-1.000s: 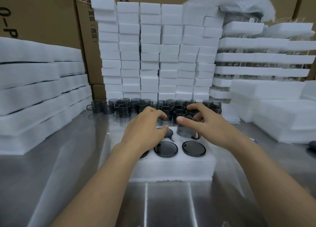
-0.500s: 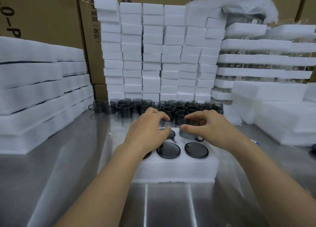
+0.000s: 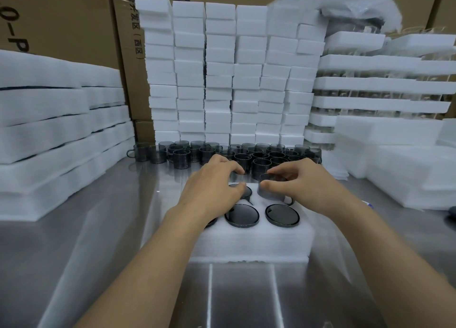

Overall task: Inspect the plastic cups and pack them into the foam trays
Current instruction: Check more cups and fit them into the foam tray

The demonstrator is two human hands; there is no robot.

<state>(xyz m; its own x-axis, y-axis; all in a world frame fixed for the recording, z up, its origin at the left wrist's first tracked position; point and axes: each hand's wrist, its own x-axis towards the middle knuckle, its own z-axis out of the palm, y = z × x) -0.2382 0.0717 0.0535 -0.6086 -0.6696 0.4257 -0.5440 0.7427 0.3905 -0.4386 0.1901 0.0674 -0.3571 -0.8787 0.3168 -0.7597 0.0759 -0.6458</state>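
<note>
The right hand (image 3: 303, 187) pinches a dark, see-through cup (image 3: 271, 190) by its rim, with the thumb on the near side and the fingers on the far side. It holds the cup upright over the back right hole of the foam tray (image 3: 246, 243), and the lower part is already near the foam. A grip on the rim leaves the cup wall free, so I think the cup can slide down into the tight hole, and its small handle points toward the person where a slot seems to be cut.

The left hand (image 3: 214, 187) is curled just beside it, over the back middle hole. A cup in the back row (image 3: 244, 192) shows under its thumb. I cannot tell if the fingers grip something clear or only press down.

In the front row, two seated cups (image 3: 241, 215) lie level with the foam surface, and a third is mostly hidden by the left wrist. The tray lies close to the person on the steel bench (image 3: 98, 253), probably for a short reach. The loose cups (image 3: 246, 155) wait in a group just behind the tray. White foam blocks (image 3: 222, 68) are stacked behind them, and packed trays (image 3: 382, 83) stand at the right.
</note>
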